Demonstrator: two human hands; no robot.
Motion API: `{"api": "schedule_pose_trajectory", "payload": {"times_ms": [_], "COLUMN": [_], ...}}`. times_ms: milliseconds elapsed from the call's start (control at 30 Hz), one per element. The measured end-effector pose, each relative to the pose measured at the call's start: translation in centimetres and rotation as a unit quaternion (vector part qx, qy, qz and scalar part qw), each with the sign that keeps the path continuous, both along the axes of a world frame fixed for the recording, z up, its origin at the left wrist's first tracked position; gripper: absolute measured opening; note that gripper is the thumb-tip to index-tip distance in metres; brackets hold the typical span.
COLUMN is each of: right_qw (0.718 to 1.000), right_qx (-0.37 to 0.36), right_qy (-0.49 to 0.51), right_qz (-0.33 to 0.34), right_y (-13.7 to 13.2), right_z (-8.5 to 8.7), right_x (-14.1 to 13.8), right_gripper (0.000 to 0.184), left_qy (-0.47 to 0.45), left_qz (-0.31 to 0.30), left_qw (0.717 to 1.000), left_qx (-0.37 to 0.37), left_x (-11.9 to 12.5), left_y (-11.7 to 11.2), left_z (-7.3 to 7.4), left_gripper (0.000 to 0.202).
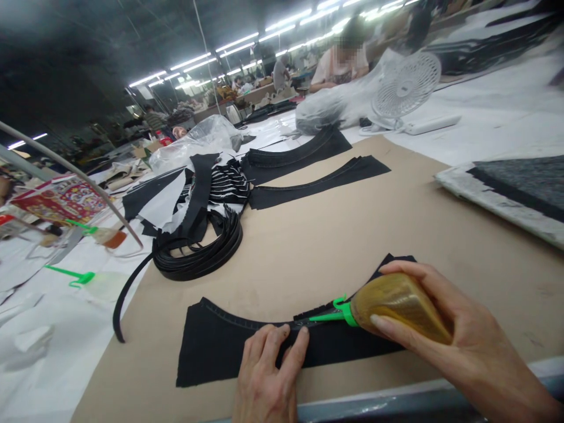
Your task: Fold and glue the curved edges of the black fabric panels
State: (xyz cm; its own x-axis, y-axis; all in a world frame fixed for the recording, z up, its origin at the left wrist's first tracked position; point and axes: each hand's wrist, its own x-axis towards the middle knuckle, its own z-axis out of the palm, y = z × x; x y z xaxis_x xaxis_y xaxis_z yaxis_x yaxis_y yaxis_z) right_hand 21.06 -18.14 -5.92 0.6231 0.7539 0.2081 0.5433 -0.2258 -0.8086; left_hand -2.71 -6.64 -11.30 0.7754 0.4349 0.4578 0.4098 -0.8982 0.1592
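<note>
A curved black fabric piece [211, 346] lies on the brown board near the front edge. My left hand [268, 370] rests on it, fingertips pressed down by its curved upper edge, thumb and fingers slightly apart. In my right hand [467, 335] is a squeeze bottle [396, 305] of amber liquid, tipped on its side. Its green nozzle points left, and the tip meets the fabric edge just right of my left fingertips. Wet-looking shine shows there. A narrow black strip [312, 309] runs along the edge behind the nozzle. My right hand partly hides the fabric's right end.
Behind lie a coil of black strip [198, 258], two curved black pieces [317, 182] and a pile of black and white cut pieces [229, 182]. A white fan [405, 85] stands at the back. Green-nozzled bottles [110, 237] are at left, a pale slab [497, 200] at right.
</note>
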Motion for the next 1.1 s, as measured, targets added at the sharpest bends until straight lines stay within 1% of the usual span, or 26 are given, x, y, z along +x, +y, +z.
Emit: {"api": "schedule_pose_trajectory", "payload": {"times_ms": [200, 400, 533, 633, 767, 933, 1100], "right_qw": [0.999, 1.000, 0.999, 0.999, 0.999, 1.000, 0.999], "right_qx": [0.004, -0.001, 0.008, 0.001, -0.010, -0.011, -0.006], "right_qy": [-0.003, 0.007, 0.011, 0.009, 0.012, 0.010, -0.010], "right_qz": [0.034, 0.019, 0.039, 0.049, 0.028, -0.003, -0.034], "right_y": [0.6, 0.2, 0.4, 0.7, 0.3, -0.7, -1.9], "right_z": [0.2, 0.3, 0.2, 0.1, 0.3, 0.7, 0.5], "right_x": [-0.8, -0.3, -0.9, -1.2, -0.7, 0.7, 2.2], "right_gripper": [0.046, 0.046, 0.046, 0.046, 0.048, 0.050, 0.053], "left_qy": [-0.005, -0.005, -0.004, -0.001, -0.003, -0.008, -0.018], "left_qz": [0.000, -0.001, 0.001, -0.004, -0.005, -0.001, 0.000], "left_qw": [1.000, 1.000, 1.000, 1.000, 1.000, 1.000, 1.000], "left_qx": [0.009, 0.007, 0.012, 0.017, 0.006, 0.007, 0.010], "left_x": [0.0, 0.0, 0.0, 0.0, -0.1, 0.0, 0.1], "left_y": [0.1, 0.1, 0.1, 0.2, 0.2, 0.2, 0.2], "left_z": [-0.2, -0.3, -0.2, -0.3, -0.3, -0.3, -0.4], "left_gripper": [0.054, 0.056, 0.053, 0.051, 0.052, 0.053, 0.051]}}
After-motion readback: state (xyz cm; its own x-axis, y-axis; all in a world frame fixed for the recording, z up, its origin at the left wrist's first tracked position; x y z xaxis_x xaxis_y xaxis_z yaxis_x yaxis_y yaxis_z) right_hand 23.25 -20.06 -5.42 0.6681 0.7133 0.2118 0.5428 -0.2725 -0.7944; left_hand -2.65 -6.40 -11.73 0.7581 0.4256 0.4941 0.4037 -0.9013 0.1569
